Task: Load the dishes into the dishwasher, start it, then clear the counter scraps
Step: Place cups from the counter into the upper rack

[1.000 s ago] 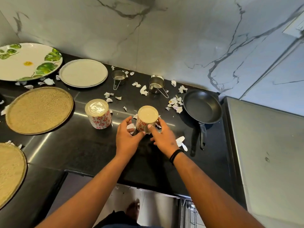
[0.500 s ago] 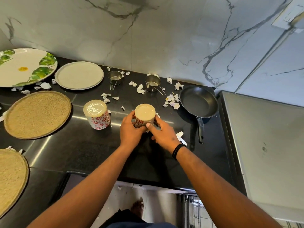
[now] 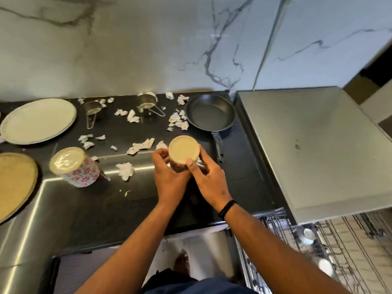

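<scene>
Both hands hold one upside-down floral mug just above the black counter: the left hand wraps its near-left side, and the right hand grips from the right with its thumb on the pale base. A second inverted mug stands well left of the hands. Paper scraps lie just beyond them, a dark frying pan farther off. The dishwasher rack sits near the right forearm.
</scene>
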{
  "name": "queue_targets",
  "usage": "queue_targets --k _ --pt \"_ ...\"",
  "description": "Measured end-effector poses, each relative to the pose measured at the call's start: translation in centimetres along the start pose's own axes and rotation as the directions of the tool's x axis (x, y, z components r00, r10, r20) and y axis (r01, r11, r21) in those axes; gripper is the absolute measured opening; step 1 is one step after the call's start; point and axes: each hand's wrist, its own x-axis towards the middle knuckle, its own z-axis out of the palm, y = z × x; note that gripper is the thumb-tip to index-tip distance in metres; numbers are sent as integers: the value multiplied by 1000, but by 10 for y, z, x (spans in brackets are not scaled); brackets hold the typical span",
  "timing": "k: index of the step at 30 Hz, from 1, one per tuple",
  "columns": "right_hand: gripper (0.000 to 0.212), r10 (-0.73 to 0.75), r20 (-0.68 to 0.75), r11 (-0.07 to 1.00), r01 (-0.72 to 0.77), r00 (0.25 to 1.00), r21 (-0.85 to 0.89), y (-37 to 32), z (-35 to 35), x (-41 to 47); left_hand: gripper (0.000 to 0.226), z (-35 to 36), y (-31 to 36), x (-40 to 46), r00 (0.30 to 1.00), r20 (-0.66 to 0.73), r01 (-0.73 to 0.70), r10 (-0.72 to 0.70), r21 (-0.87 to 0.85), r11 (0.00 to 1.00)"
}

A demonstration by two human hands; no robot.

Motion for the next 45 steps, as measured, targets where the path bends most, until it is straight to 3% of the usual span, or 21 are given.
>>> queue_targets --k 8,12,17,22,27,30,34,37,40,45 --pt "70 109 -324 977 -42 940 207 33 -75 -31 77 93 19 -39 960 249 -130 127 -2 991" --pt "65 182 -522 957 -28 833 289 49 -122 -49 73 147 28 -68 919 366 -154 145 -2 988" --pt "63 328 -663 905 -22 673 426 79 -182 -77 76 211 44 -120 804 557 -247 208 -5 969" --pt "57 421 -745 870 3 517 493 113 -251 -109 74 274 57 -172 627 727 -386 281 -23 922" --pt "45 504 -783 839 10 364 545 153 -309 -138 78 339 56 -211 390 868 -513 308 -73 855" --pt "58 571 -769 794 44 286 606 181 -339 -154 83 381 51 -228 241 928 -584 284 -95 806" --pt "59 664 -708 711 93 240 697 218 -372 -165 85 428 40 -239 38 953 -781 302 -160 603" --pt "64 710 -671 672 78 215 736 243 -389 -168 89 459 31 -239 -71 962 -895 263 -178 409" --pt "74 753 -624 632 31 210 774 271 -403 -169 98 488 24 -232 -138 985 -946 103 -162 279" --pt "50 797 -572 601 -159 191 784 317 -418 -168 96 510 14 -212 -251 966 -967 59 -254 37"
